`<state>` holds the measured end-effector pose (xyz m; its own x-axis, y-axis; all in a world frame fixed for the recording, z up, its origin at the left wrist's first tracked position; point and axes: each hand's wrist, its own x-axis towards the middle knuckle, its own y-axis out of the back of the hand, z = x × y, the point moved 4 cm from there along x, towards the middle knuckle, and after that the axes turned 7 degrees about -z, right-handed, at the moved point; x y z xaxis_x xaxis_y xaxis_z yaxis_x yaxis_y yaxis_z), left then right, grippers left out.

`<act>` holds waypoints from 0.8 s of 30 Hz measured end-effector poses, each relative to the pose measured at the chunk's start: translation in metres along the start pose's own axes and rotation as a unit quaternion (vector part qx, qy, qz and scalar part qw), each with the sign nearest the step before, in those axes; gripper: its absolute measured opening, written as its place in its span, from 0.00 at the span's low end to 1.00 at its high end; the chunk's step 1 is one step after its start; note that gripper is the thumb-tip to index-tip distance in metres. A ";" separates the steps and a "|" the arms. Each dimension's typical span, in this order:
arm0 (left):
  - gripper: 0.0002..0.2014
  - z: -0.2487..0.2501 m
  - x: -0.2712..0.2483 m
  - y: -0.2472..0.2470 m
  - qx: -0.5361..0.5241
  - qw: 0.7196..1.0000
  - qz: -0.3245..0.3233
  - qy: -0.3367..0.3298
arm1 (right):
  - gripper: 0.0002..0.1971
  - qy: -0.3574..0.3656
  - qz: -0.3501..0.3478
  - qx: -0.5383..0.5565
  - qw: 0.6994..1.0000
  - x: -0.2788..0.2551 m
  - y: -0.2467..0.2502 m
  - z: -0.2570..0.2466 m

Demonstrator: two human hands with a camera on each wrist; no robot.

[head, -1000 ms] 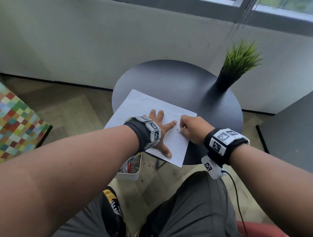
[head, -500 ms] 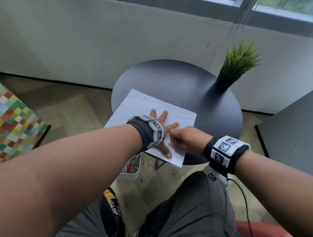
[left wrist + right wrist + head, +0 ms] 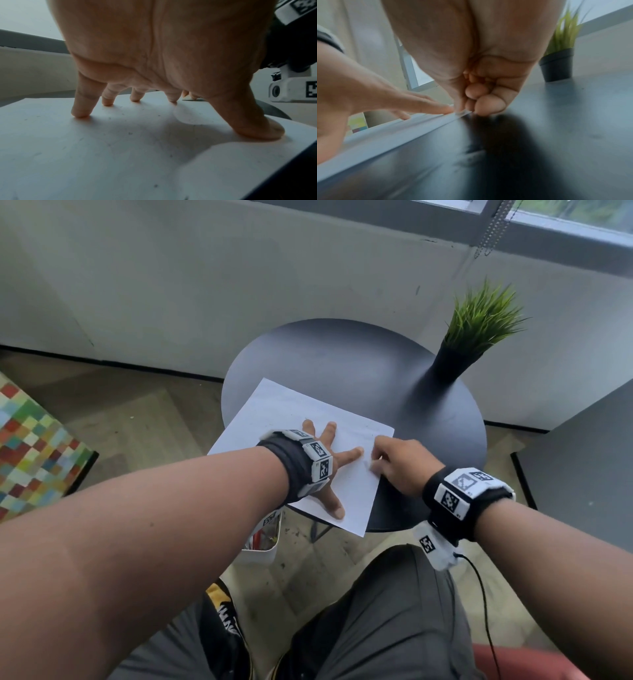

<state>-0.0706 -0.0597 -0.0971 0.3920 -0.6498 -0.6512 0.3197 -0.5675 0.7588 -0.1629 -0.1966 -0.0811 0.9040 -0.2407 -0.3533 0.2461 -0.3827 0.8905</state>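
Note:
A white sheet of paper [image 3: 291, 412] lies on the near left part of a round black table [image 3: 342, 354] and hangs over its near edge. My left hand [image 3: 329, 460] is spread flat on the sheet, fingertips and thumb pressing it down [image 3: 154, 54]. My right hand [image 3: 394, 463] sits at the sheet's right edge with its fingers curled. In the right wrist view its thumb and forefinger [image 3: 471, 106] pinch that edge [image 3: 393, 129], just beside my left forefinger [image 3: 428, 106].
A green grass plant in a black pot [image 3: 479, 316] stands at the table's far right. A white bin [image 3: 260, 542] sits on the floor under the near edge. A colourful checkered seat [image 3: 30, 446] is at the left, a grey surface [image 3: 582, 457] at the right.
My right hand slid toward me along the paper's right edge, then away again to beside my left forefinger. The left hand and the sheet have stayed put.

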 end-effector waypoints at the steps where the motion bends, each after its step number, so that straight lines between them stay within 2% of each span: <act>1: 0.65 0.000 0.000 0.000 -0.002 1.000 -0.002 0.002 | 0.05 -0.020 0.027 -0.002 0.999 0.001 0.000 0.005; 2: 0.65 -0.001 0.000 0.000 -0.006 1.000 -0.005 0.003 | 0.05 0.001 0.031 -0.023 0.999 -0.002 -0.003 0.001; 3: 0.65 -0.001 0.001 0.000 -0.009 1.000 -0.007 0.001 | 0.05 0.040 0.005 -0.039 0.998 -0.006 -0.009 -0.010; 5: 0.66 0.000 0.001 0.001 -0.003 1.000 -0.011 0.002 | 0.04 0.123 -0.085 -0.050 0.988 -0.021 -0.022 -0.033; 6: 0.66 0.000 0.002 0.001 0.001 1.000 -0.011 0.003 | 0.03 0.133 -0.113 -0.047 0.984 -0.023 -0.021 -0.034; 8: 0.66 0.001 0.003 0.002 0.002 1.000 -0.004 0.002 | 0.03 0.072 -0.086 -0.023 0.993 -0.010 -0.007 -0.016; 10: 0.65 0.001 0.003 0.001 0.004 1.000 -0.004 0.007 | 0.03 0.001 -0.010 -0.003 1.000 0.001 0.004 0.003; 11: 0.65 0.000 0.002 0.000 0.002 1.000 -0.005 0.007 | 0.03 -0.002 0.006 -0.008 1.000 -0.002 0.002 0.002; 12: 0.65 0.000 0.002 0.000 -0.001 1.000 -0.005 0.005 | 0.02 0.026 0.005 -0.019 0.999 -0.007 -0.003 -0.006; 15: 0.66 -0.001 0.004 0.000 0.003 1.000 -0.010 0.002 | 0.02 0.154 -0.089 -0.047 0.983 -0.031 -0.028 -0.042; 16: 0.66 -0.001 0.004 0.000 0.006 1.000 -0.011 0.004 | 0.02 0.165 -0.109 -0.051 0.979 -0.034 -0.029 -0.044; 18: 0.66 0.000 0.004 0.001 0.005 1.000 -0.010 0.003 | 0.03 0.127 -0.091 -0.038 0.987 -0.024 -0.019 -0.035; 21: 0.62 -0.001 0.001 -0.002 -0.008 1.000 0.010 0.004 | 0.05 0.020 -0.047 0.041 0.998 -0.009 -0.007 -0.010; 24: 0.55 -0.009 -0.001 -0.007 -0.027 0.998 0.053 -0.010 | 0.08 -0.024 -0.030 0.066 0.997 -0.002 -0.007 0.002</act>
<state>-0.0661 -0.0502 -0.1017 0.4089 -0.7154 -0.5666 0.3226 -0.4674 0.8231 -0.1669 -0.1952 -0.0867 0.8702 -0.2554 -0.4213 0.2486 -0.5106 0.8231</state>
